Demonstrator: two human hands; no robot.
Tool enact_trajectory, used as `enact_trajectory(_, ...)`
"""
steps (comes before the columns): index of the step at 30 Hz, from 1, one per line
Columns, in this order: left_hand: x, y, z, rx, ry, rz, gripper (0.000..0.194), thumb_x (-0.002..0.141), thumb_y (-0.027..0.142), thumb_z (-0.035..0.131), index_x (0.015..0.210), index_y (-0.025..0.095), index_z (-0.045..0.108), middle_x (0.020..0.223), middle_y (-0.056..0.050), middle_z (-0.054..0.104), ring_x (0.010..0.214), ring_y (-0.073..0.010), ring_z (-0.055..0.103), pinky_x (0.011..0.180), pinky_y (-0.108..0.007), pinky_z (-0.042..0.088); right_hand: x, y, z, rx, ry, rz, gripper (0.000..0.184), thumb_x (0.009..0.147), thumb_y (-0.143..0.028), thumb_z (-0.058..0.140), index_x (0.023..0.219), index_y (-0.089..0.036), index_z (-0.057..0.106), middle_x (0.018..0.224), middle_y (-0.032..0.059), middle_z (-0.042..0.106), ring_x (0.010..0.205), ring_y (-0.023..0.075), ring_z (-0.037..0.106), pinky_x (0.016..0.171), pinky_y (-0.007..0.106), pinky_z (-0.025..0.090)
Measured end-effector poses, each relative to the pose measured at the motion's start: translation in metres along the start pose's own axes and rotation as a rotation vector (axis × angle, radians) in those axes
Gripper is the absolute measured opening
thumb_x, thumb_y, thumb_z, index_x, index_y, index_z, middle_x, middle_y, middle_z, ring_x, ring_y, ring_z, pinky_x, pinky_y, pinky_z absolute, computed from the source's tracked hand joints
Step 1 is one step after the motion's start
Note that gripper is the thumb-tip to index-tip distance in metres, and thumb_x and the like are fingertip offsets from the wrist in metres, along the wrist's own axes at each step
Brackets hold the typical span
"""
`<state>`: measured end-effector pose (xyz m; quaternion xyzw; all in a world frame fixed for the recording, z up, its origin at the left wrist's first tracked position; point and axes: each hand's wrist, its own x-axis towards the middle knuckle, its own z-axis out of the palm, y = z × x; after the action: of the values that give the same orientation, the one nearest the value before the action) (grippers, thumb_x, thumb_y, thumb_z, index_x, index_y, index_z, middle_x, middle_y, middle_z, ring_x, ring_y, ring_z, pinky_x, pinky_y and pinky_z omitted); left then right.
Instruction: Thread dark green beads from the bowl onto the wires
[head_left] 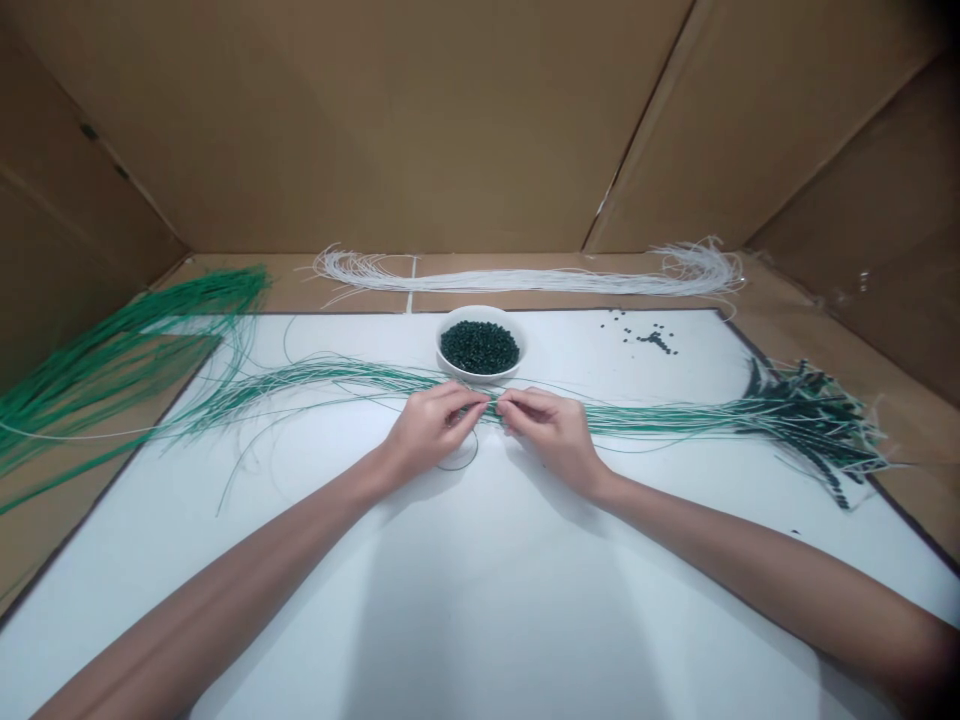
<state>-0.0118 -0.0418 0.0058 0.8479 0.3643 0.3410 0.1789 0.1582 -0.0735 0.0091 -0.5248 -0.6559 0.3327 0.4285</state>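
Note:
My left hand point(435, 425) and my right hand point(551, 430) meet fingertip to fingertip over the middle of a long bundle of green strands point(660, 417). Both are closed in a pinch, thumb against forefinger. Whatever sits between the fingertips is too small to make out. A thin dark strand loops down below my left hand. Just behind the hands stands a white bowl point(523, 345) full of dark green beads point(480, 347). At its right end the bundle fans out into tips threaded with dark beads point(814, 415).
Loose dark beads point(657, 341) lie scattered right of the bowl on the white board point(480, 600). A bundle of white strands point(525, 281) stretches along the back. More green strands point(150, 340) spill over the left edge. Cardboard walls point(390, 130) enclose the back and sides.

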Motion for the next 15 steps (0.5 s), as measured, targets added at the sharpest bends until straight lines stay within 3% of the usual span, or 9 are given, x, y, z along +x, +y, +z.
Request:
enact_trajectory(3, 0.003, -0.002, -0.009, 0.027, -0.071, 0.040, 0.019, 0.081, 0.023, 0.048, 0.089, 0.017, 0.064, 0.077, -0.003, 0.065, 0.066, -0.0102, 0.058, 0.064, -0.020, 0.045, 0.000, 0.001, 0.000, 0.039, -0.002, 0.019, 0.021, 0.078, -0.031, 0.048, 0.074, -0.015, 0.062, 0.065, 0.0018, 0.055, 0.057, 0.0111, 0.050, 0.057, 0.021, 0.040)
enact_trajectory(9, 0.011, 0.002, -0.026, 0.092, -0.083, 0.120, 0.018, 0.080, 0.024, 0.049, 0.085, 0.016, 0.065, 0.078, -0.003, 0.068, 0.065, -0.0104, 0.061, 0.061, -0.017, 0.045, -0.001, 0.003, 0.003, 0.094, 0.013, 0.017, 0.018, 0.076, -0.029, 0.051, 0.073, -0.015, 0.062, 0.068, 0.0019, 0.058, 0.057, 0.0100, 0.051, 0.057, 0.022, 0.042)
enact_trajectory(15, 0.010, 0.004, -0.022, 0.044, -0.164, 0.037, 0.021, 0.083, 0.026, 0.045, 0.090, 0.019, 0.064, 0.084, -0.001, 0.067, 0.073, -0.0111, 0.061, 0.067, -0.019, 0.044, -0.002, 0.007, 0.005, 0.198, 0.030, 0.030, 0.021, 0.073, -0.032, 0.057, 0.085, -0.016, 0.066, 0.077, 0.0044, 0.064, 0.053, 0.0099, 0.055, 0.058, 0.025, 0.047)
